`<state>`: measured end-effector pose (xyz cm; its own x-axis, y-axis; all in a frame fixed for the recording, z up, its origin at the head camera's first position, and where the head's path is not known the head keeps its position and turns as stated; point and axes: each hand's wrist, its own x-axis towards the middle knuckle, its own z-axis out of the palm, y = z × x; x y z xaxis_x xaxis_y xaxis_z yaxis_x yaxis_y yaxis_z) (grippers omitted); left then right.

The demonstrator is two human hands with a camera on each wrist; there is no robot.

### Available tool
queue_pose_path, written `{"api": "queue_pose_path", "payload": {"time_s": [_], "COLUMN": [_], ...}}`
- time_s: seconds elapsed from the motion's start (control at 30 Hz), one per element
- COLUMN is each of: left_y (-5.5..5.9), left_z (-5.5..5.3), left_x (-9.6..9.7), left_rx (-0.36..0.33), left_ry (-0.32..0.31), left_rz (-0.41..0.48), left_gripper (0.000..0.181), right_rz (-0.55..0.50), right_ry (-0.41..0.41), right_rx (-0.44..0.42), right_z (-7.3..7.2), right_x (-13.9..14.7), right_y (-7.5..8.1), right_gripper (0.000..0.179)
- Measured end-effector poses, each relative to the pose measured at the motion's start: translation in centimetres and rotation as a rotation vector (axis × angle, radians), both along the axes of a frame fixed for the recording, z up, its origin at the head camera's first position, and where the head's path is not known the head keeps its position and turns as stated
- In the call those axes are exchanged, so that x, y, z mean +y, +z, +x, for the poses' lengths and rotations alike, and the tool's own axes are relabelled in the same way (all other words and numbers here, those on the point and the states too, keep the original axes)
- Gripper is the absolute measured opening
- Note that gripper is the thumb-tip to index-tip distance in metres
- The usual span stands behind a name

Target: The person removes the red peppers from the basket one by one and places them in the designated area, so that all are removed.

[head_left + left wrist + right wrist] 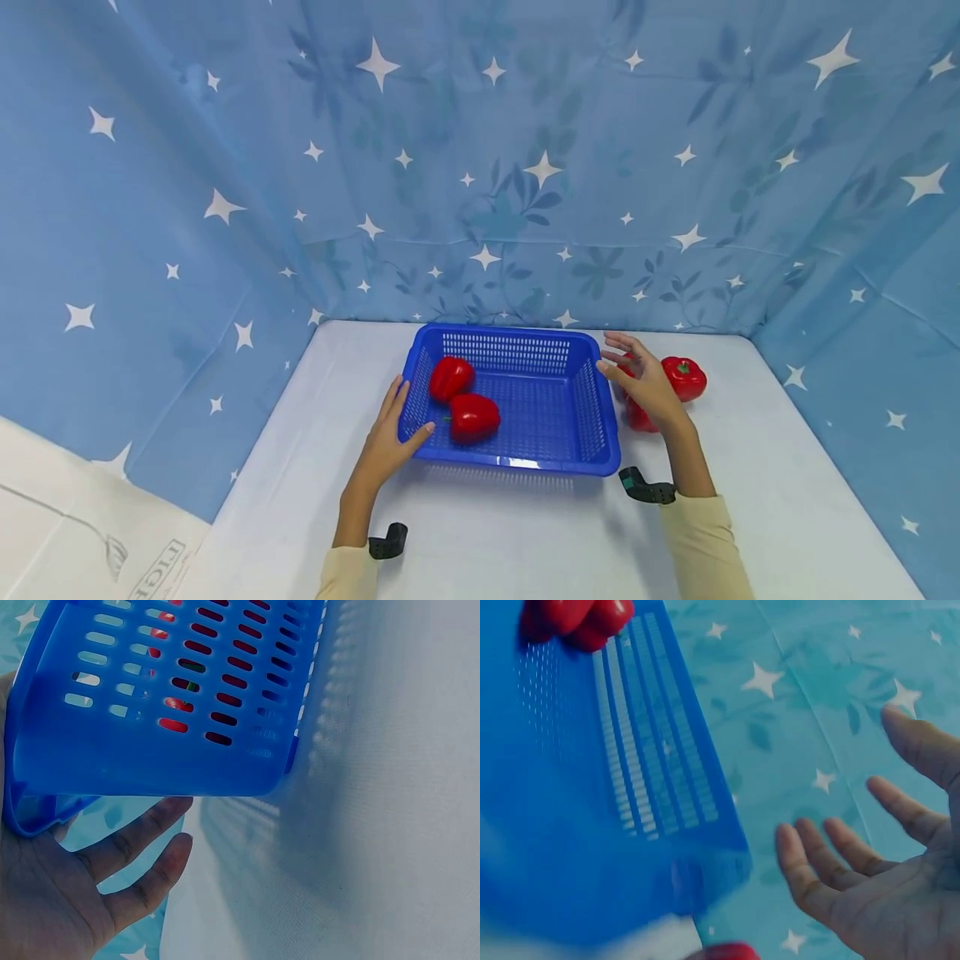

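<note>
A blue plastic basket [525, 454] with slotted walls holds two red bell peppers, one at the back left [452, 379] and one in front of it [474, 418]. My left hand [386, 446] lies against the basket's front left corner, its fingers extended along the left rim and its thumb pointing over the corner. In the left wrist view, two loosely extended fingers [154, 881] show beside the basket wall. Beyond the right rim, my right hand [645, 385] is spread and holds nothing; the right wrist view shows its fingers apart from the basket.
Right of the basket are more red bell peppers, one with its green stem up [684, 379] and others partly hidden by my right hand. Everything stands on a white table [510, 542]. A blue star-patterned curtain [480, 167] surrounds its back and sides.
</note>
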<state>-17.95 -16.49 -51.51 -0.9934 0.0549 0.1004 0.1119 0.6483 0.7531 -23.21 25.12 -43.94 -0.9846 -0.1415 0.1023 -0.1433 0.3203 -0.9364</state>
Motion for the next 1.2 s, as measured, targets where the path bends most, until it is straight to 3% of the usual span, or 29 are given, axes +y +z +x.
{"api": "queue_pose_path", "payload": {"time_s": [0.13,0.5,0.83,1.2], "left_y": [-0.1,0.2,-0.2,0.0], "left_z": [0.2,-0.2,-0.2,-0.1], "left_x": [0.1,0.2,0.1,0.1], "left_rx": [-0.008,0.028,0.015,0.009], "left_ry": [0.0,-0.011,-0.006,-0.002], "left_rz": [0.001,0.017,0.011,0.013], "left_gripper": [0.09,0.09,0.092,0.092], "right_rz": [-0.003,0.042,0.071,0.129], "right_ry": [0.102,0.242,0.289,0.423], "right_rx": [-0.063,-0.243,-0.34,-0.521], "right_z": [-0.6,-3.0,-4.2,-6.1], "right_x": [-1.6,-5.7,-8.6,-11.6], "right_y": [0.0,1.1,0.1,-0.9], "right_gripper": [0.068,0.068,0.068,0.062]}}
